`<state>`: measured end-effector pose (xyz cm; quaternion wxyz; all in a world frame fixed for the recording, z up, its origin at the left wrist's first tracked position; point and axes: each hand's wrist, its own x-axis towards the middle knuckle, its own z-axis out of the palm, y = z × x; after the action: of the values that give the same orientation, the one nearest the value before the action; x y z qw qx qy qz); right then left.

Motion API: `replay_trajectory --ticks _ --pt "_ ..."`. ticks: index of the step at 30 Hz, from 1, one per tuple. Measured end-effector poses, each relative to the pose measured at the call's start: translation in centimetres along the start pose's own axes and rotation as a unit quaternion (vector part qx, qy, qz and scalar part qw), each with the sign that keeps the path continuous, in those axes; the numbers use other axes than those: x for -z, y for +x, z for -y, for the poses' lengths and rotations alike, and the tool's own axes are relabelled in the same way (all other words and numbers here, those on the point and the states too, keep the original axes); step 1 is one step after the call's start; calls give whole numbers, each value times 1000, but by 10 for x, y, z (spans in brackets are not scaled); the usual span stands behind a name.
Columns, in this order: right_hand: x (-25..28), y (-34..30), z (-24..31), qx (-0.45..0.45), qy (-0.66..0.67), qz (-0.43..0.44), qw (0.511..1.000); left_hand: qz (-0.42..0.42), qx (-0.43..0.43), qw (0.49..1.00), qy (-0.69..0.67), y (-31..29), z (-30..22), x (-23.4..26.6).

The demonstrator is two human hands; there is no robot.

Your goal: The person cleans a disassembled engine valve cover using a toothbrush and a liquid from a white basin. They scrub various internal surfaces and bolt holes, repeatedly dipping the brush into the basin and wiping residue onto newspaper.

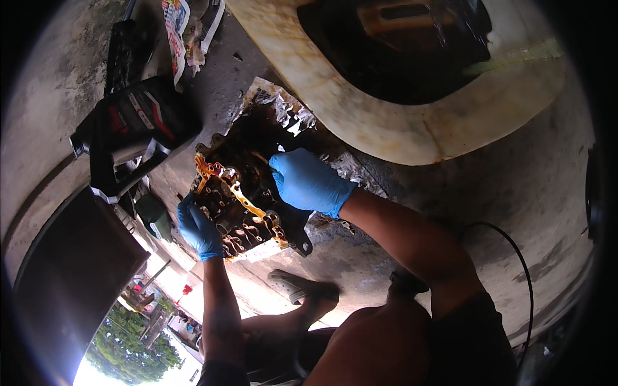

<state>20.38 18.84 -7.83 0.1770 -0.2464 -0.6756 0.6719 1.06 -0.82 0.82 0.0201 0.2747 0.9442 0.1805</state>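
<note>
An oily engine cylinder head (248, 199) with amber-stained metal lies tilted on dirty, blackened paper (257, 90) on the ground. My left hand (198, 228), in a blue glove, is closed on its left edge, with the fingertips partly hidden behind the metal. Over the right part of the dark metal is my right hand (312, 181), also gloved in blue and curled into a fist. Whatever it holds, if anything, is hidden by the fingers. Holes and small round fittings show along the cylinder head's near side.
A black oil bottle (141, 122) lies to the left, beside crumpled newspaper (183, 32). At the far right is a stained whitish container (412, 132) with dark liquid in its opening. A black cable (524, 270) curves along the right. My shoe (299, 286) rests close by.
</note>
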Motion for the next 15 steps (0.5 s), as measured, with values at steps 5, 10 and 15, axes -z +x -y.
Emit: replay_trajectory --ticks 5,10,15 --pt "10 -12 28 -50 41 172 983 -11 -30 999 9 1 0 1" --pt "33 2 15 35 -250 128 959 -10 -8 1000 11 0 2 0" --pt "21 34 12 185 -264 101 941 -20 -28 999 23 0 1 -1"
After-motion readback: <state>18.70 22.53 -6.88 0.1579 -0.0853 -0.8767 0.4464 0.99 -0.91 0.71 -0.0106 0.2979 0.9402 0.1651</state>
